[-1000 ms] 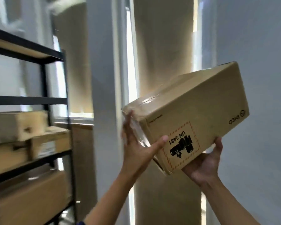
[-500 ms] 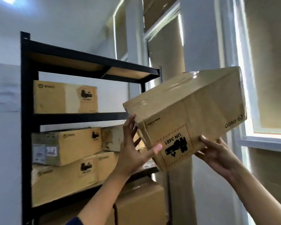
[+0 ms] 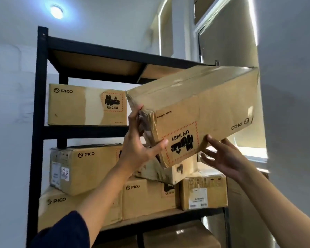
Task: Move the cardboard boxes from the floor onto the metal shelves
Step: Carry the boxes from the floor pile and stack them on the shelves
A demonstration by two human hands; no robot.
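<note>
Overhead, both hands (image 3: 140, 149) (image 3: 224, 156) steady tilted box (image 3: 204, 111).

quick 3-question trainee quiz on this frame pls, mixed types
1. True or false: the held box already rests flat on a shelf.
2. Which hand grips the box's crumpled end? A) left hand B) right hand
3. Fill in: the label on the held box reads UN 3481 and is printed ____ as held.

Key: 1 false, it is tilted in the air in front of the black shelving unit. 2 A. 3 upside down.
</note>
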